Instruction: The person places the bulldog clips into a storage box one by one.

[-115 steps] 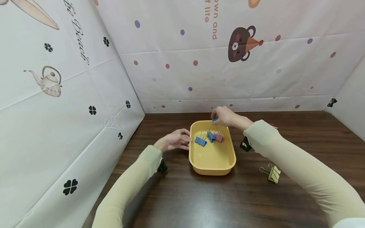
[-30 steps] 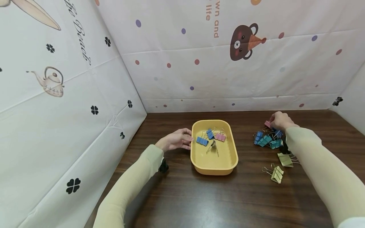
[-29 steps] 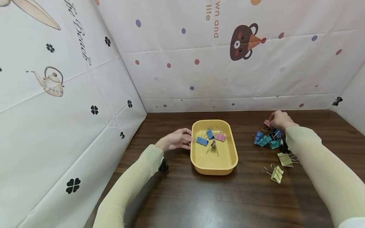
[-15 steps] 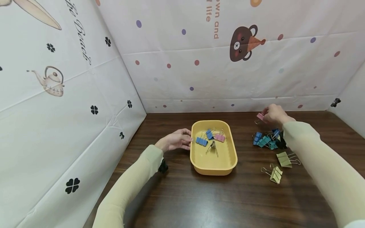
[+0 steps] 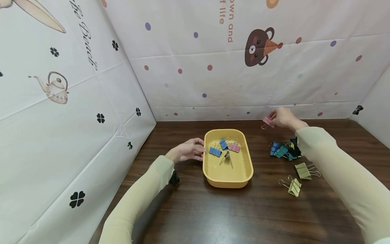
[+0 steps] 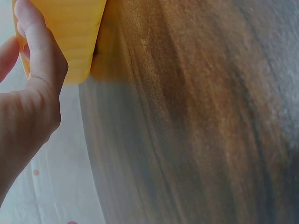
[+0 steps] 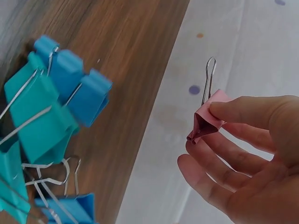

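A pink binder clip [image 5: 268, 122] is pinched between the thumb and fingers of my right hand [image 5: 284, 118], held up at the table's back edge, right of the tray. In the right wrist view, the pink binder clip [image 7: 210, 114] has a wire handle pointing up. My left hand [image 5: 189, 149] holds the left rim of a yellow tray [image 5: 228, 184], thumb at the rim and fingers along the outer wall. Inside the tray lie two blue clips [image 5: 215, 151], a pink clip [image 5: 234, 147] and a clip standing on its wire handles [image 5: 226, 158].
Several blue and teal binder clips [image 5: 281, 151] lie heaped right of the tray, partly behind my right wrist. Nearer me lie two pale yellow-green clips, one [image 5: 303, 170] above the other [image 5: 294, 187]. Printed cloth walls [image 5: 182, 84] border the dark wooden table [image 5: 213, 213].
My right hand first releases a clip into the tray, then goes to the heap and lifts a pink clip, carrying it left and back. My left hand stays at the rim.
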A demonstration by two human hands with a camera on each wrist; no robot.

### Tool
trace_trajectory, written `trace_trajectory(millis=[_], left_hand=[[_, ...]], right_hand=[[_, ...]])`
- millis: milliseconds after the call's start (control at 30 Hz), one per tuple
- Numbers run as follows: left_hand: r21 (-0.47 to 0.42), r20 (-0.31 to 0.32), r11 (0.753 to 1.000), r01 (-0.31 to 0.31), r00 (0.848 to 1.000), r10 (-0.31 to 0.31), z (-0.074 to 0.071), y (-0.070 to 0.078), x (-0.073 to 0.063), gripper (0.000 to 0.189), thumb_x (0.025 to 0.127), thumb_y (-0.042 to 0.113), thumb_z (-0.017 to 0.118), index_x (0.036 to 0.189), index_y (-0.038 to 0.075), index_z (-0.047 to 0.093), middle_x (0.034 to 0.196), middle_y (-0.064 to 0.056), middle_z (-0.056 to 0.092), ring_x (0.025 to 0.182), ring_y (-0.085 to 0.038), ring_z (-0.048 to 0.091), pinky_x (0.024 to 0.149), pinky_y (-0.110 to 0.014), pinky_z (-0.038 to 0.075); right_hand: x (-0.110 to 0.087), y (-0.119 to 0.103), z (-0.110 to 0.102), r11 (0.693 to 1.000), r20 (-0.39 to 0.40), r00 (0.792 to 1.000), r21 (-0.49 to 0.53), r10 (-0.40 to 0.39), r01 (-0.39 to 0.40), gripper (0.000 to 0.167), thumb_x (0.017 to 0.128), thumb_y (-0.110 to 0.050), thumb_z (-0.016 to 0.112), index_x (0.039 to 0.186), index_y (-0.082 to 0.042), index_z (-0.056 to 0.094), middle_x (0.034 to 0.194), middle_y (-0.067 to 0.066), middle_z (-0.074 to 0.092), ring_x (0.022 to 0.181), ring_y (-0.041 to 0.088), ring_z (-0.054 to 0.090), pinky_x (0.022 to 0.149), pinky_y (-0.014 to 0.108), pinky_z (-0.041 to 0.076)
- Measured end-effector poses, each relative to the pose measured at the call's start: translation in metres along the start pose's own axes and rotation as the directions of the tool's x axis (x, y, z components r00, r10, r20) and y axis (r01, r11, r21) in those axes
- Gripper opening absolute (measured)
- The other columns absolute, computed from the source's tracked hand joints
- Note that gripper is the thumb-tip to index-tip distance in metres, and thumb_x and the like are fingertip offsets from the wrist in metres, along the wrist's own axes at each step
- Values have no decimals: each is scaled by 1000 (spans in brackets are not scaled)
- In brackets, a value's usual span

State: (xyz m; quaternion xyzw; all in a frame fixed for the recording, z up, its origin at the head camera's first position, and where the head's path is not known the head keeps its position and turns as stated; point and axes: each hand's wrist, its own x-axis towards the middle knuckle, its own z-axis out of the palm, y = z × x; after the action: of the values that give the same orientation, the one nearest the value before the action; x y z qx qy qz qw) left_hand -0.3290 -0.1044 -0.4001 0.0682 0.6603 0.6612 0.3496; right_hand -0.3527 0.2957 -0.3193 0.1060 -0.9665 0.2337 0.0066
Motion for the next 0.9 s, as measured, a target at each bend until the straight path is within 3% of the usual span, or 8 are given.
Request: trace_trajectory(millis=[167,400,700,900], left_hand=[[-2,7,1000,-4,1000,4,0,0,0,44,96,-1,52,134,-3,30,95,-13,55,74,-18,60,70,-35,59],[0,6,1000,-4,1000,4,0,0,0,43,97,0,51,135,-3,31,95,-12,56,76,-19,60,72,-35,59],[-2,-5,1000,-2,1000,2,0,2,0,38,97,0,51,131,-1,35,97,-13,55,78,-20,60,72,-36,59],[4,-2,1000,0,1000,0,0,0,0,40,97,0,51,132,-2,33,97,-13,55,77,-19,60,71,-35,59]], right_hand=[[3,-16,2,999,7,999,-1,-53,53,34,78,-2,66,108,14,62,104,33,66,88,42,64,67,32,48],[5,-44,7,990,15,990,30,-139,138,31,78,1,67,105,15,63,98,33,67,78,36,66,60,29,52],[4,-76,17,976,12,976,-13,-216,216,28,82,-4,68,107,8,66,93,24,71,82,32,68,75,44,54],[0,-92,31,964,21,963,-14,-267,267,23,81,-6,70,101,3,69,88,18,72,82,30,66,77,46,52]])
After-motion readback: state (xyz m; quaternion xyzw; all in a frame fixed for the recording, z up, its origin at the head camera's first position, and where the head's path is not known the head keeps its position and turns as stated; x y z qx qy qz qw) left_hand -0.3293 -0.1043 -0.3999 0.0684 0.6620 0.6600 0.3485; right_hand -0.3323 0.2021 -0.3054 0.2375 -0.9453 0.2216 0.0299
